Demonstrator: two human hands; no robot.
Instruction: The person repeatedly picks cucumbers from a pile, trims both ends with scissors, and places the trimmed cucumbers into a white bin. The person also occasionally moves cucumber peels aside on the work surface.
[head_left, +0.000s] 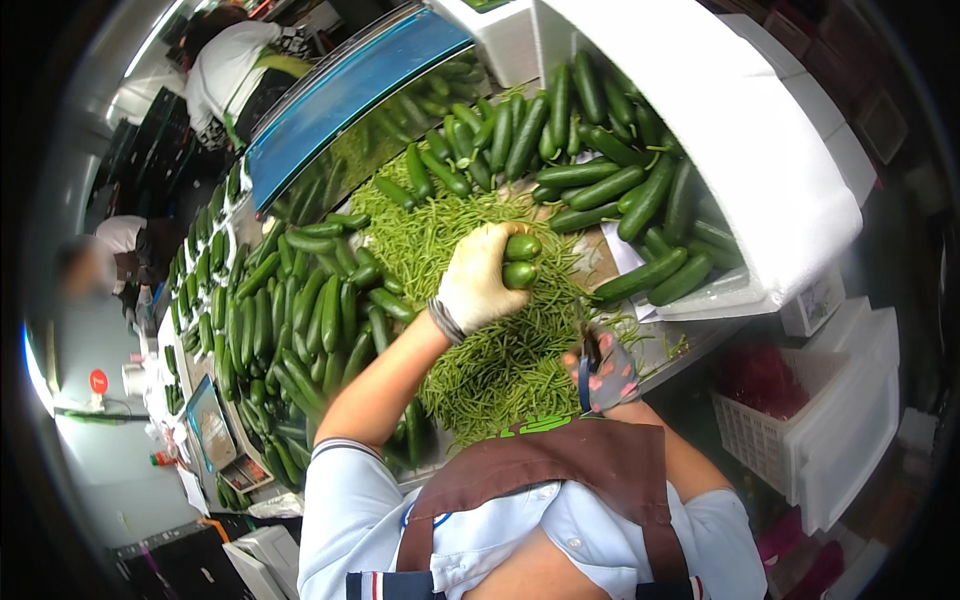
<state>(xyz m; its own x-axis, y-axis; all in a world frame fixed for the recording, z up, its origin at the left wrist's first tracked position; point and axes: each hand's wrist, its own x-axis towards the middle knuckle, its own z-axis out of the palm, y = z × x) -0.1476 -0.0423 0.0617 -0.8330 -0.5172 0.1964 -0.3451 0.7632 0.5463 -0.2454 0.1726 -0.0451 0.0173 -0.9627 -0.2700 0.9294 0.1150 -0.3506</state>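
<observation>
My left hand (484, 281), in a cream knit glove, is closed around two green cucumbers (521, 261) whose ends point right, above the pile of cut green stem pieces (495, 375). At the right of that pile my right hand (606, 367), in a grey glove with pink spots, grips scissors (585, 379) with dark blue handles; their blades point up the picture and are hard to make out. Many cucumbers (322, 307) are heaped on the left. More cucumbers (600, 187) lie at the upper right, in and before a tipped white foam box.
The white foam box (780, 172) fills the upper right. A blue-topped panel (360, 97) stands behind the heap. At the right is a white plastic basket (757, 435) with red contents. A small tray (244, 472) sits at the left edge. Two people are farther off.
</observation>
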